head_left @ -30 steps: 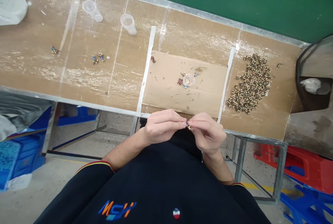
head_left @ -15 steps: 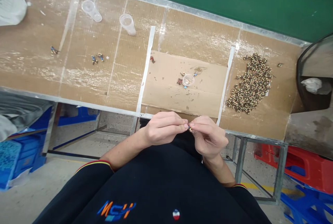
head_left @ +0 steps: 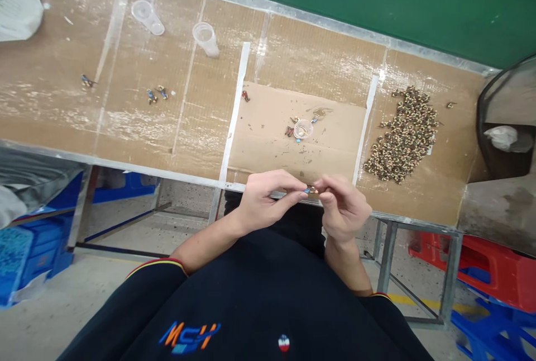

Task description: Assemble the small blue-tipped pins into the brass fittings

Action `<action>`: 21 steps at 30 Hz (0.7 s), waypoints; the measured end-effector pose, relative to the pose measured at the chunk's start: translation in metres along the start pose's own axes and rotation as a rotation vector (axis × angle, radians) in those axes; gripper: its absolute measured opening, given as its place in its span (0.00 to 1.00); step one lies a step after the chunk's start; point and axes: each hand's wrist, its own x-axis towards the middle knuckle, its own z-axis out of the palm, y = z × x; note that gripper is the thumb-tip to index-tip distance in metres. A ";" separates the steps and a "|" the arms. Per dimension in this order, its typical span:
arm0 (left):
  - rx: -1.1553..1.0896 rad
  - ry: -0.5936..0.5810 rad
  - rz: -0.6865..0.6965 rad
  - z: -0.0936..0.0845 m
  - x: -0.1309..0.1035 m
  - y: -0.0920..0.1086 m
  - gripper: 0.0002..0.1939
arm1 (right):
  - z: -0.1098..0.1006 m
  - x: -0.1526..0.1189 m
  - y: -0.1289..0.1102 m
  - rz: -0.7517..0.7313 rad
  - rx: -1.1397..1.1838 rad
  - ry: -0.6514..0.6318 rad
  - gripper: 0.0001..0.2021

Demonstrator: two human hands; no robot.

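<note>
My left hand (head_left: pixel 274 198) pinches a tiny painted figure (head_left: pixel 310 190) between thumb and forefinger, just over the table's near edge. Blue shows on the figure beside my left fingertips, and its other end is dark and pale. Close by on the right is my right hand (head_left: pixel 342 204), its thumb and forefinger slightly apart around the figure's free end; whether they touch it is too small to tell. Beyond both hands a small clear cup (head_left: pixel 303 129) stands on a cardboard sheet (head_left: pixel 268 148), with red-brown pieces (head_left: pixel 289 132) and blue bits beside it.
A heap of small dark and cream pieces (head_left: pixel 402 137) covers the right of the table. Several blue figures (head_left: pixel 152 96) lie to the left. Two clear plastic cups (head_left: pixel 206 39) stand farther back. White tape strips (head_left: pixel 237 115) flank the cardboard sheet.
Both hands have risen slightly toward the table. My right finger and thumb have spread from their pinch, and more of the figure shows between the hands.
</note>
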 end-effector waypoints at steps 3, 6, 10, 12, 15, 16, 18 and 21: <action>-0.043 0.000 -0.163 -0.002 0.001 0.001 0.02 | -0.005 0.002 0.004 -0.069 -0.075 0.031 0.20; -0.072 -0.024 -0.235 -0.004 0.000 0.002 0.04 | -0.006 0.006 0.003 -0.184 -0.158 -0.041 0.23; -0.069 -0.057 -0.268 -0.005 0.000 0.003 0.05 | -0.003 0.009 0.000 -0.220 -0.161 -0.082 0.19; -0.074 -0.066 -0.254 -0.005 0.000 0.003 0.05 | -0.002 0.009 0.000 -0.221 -0.162 -0.082 0.18; -0.082 -0.079 -0.238 -0.005 -0.001 0.002 0.04 | -0.002 0.009 0.000 -0.209 -0.161 -0.088 0.16; -0.086 -0.082 -0.234 -0.004 -0.002 0.002 0.05 | -0.002 0.009 0.000 -0.196 -0.160 -0.086 0.15; -0.097 -0.085 -0.211 -0.004 -0.003 0.000 0.08 | -0.002 0.010 -0.001 -0.155 -0.161 -0.073 0.11; -0.063 -0.085 -0.125 -0.003 -0.002 -0.001 0.09 | -0.001 0.010 -0.005 -0.073 -0.155 -0.046 0.05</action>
